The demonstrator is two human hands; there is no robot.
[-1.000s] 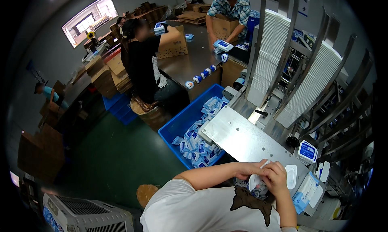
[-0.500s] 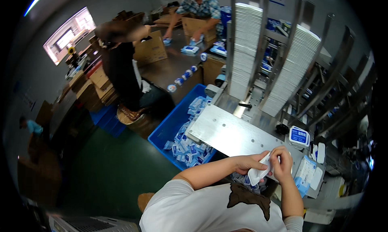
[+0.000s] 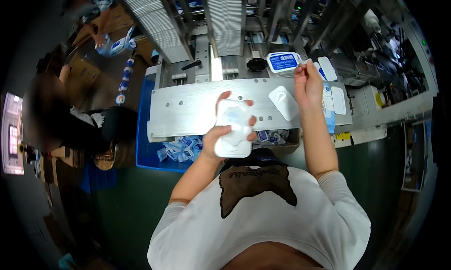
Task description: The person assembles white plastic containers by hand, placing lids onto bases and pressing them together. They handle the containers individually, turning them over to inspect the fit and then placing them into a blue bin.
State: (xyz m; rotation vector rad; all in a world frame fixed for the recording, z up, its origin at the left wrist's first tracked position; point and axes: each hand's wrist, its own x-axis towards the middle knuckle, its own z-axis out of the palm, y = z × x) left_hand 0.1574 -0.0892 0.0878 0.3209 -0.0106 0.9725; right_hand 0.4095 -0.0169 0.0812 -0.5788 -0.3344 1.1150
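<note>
thumb and fingers of my left hand clamp a white plastic lid over the near edge of the metal table. my right hand is apart from it, fingertips bunched near a blue-labelled tub; i cannot tell whether they pinch anything. a loose white lid lies between: an inward swing of my right forearm could sweep it off, and too hard a squeeze could bend the held one.

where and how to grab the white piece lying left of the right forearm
Probably its two long edges, pinched from above: the white piece lies flat and thin on the metal plate, longer than wide, with its top uncovered.
</note>
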